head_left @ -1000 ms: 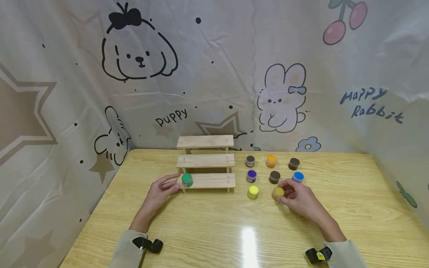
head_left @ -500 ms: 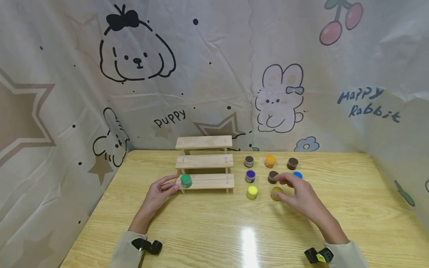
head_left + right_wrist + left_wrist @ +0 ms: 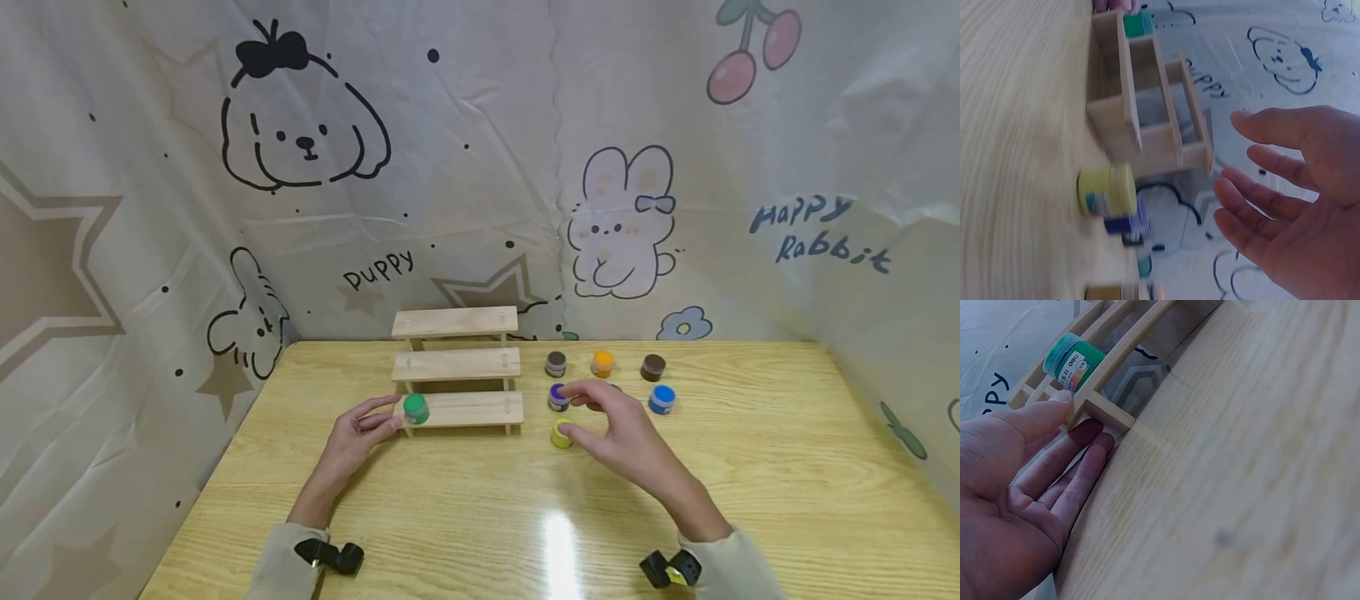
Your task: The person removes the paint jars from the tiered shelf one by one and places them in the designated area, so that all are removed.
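A three-step wooden stand (image 3: 465,408) is on the table, with a green paint jar (image 3: 416,408) at the left of its lowest step. My left hand (image 3: 354,437) holds that step's left end, the thumb (image 3: 1054,415) by the jar and the fingers (image 3: 1079,472) at the leg below. My right hand (image 3: 626,437) hovers with fingers spread over a yellow paint jar (image 3: 561,435) and a purple one (image 3: 557,398). In the right wrist view, a gap separates this hand from the yellow jar (image 3: 1107,190). Behind the hand, other jars are hidden in the head view.
Two dark jars (image 3: 556,363) (image 3: 652,367) and an orange jar (image 3: 602,363) form the back row, right of the stand. A blue jar (image 3: 662,400) sits further right. A printed curtain (image 3: 487,167) hangs behind the table.
My right hand has left the dark-yellow jar, its fingers spreading, and moved left to the bright yellow jar. The left hand stays at the stand.
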Available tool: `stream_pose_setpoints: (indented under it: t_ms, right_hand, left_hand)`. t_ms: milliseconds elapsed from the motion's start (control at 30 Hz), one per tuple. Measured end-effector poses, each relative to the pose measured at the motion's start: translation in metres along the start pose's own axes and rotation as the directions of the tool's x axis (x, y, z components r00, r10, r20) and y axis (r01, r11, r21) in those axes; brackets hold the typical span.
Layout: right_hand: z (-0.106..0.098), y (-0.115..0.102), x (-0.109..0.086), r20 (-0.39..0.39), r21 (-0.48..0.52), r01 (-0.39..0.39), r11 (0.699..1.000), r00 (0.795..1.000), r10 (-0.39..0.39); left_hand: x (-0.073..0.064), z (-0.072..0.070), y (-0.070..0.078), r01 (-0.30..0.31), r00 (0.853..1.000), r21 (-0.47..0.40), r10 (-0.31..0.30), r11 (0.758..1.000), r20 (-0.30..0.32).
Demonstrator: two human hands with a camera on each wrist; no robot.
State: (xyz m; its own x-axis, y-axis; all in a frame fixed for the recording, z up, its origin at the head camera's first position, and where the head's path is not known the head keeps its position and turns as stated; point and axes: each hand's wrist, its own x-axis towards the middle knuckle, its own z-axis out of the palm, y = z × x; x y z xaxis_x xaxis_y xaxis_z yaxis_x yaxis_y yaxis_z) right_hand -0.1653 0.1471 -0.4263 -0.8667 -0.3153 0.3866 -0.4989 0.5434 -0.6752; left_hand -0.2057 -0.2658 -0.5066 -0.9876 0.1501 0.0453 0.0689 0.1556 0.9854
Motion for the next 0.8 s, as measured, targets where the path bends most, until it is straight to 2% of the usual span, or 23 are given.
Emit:
stream_pose_setpoints:
  t_ms: [400, 600, 800]
  right_hand:
    - [0.033, -0.037, 0.032, 0.034, 0.127, 0.056, 0.99, 0.998, -0.061]
    - [0.052, -0.043, 0.05, 0.041, 0.186, 0.069, 0.98, 0.996, -0.078]
    - [0.073, -0.051, 0.063, 0.058, 0.283, 0.074, 0.956, 0.994, -0.094]
  left_hand:
    - [0.001, 0.0, -0.001, 0.02, 1.0, 0.019, -0.02, 1.0, -0.016]
    - [0.001, 0.0, -0.001, 0.005, 1.0, 0.002, -0.005, 1.0, -0.004]
    - [0.0, -0.001, -0.002, 0.012, 1.0, 0.007, -0.012, 1.0, -0.003]
